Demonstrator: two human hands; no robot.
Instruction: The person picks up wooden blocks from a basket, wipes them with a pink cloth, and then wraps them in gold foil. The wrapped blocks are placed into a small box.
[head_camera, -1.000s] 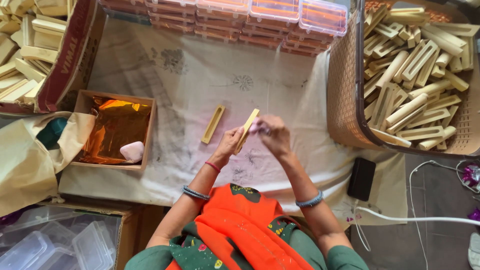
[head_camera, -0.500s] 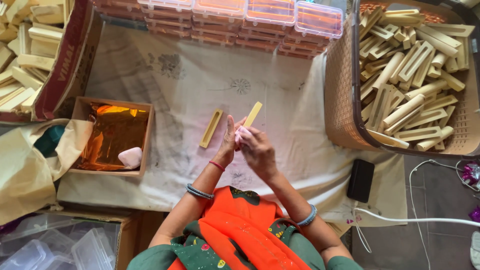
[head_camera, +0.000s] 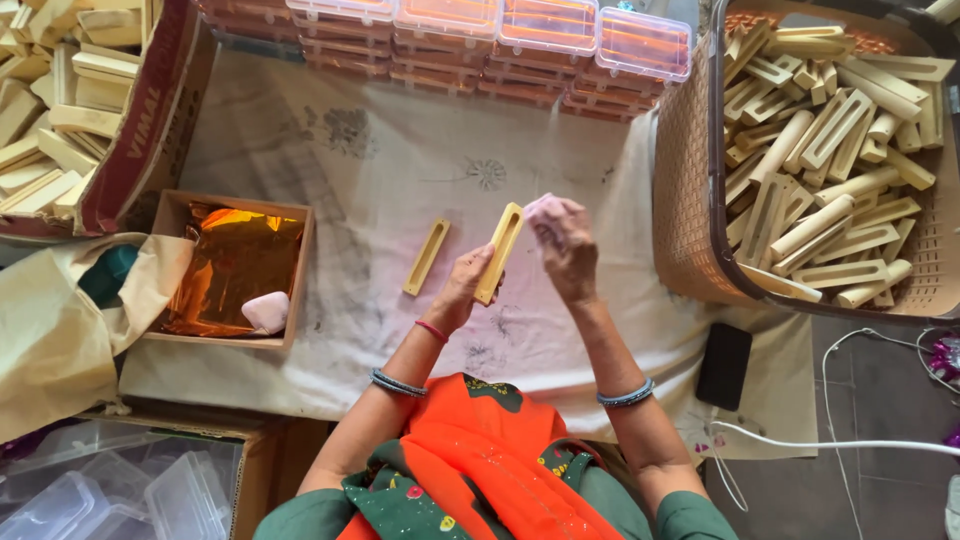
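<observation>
left hand (head_camera: 462, 290) pinching the lower end of a slotted yellow piece (head_camera: 499, 251) above the middle of the cloth (head_camera: 400, 170), right hand (head_camera: 566, 243) closed round a soft pink pad (head_camera: 541, 210) at its top, piece looks light, stiff, best gripped by its long edges.

Open cloth (head_camera: 400, 170) ahead of the hands, hemmed by basket (head_camera: 690, 180), foil box (head_camera: 235, 265), clear cases (head_camera: 500, 40).

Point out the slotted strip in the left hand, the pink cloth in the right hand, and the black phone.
slotted strip (head_camera: 499, 252): head view, middle of its length.
pink cloth (head_camera: 540, 209): head view, bunched part above the fingers.
black phone (head_camera: 724, 366): head view, centre of its back.
</observation>
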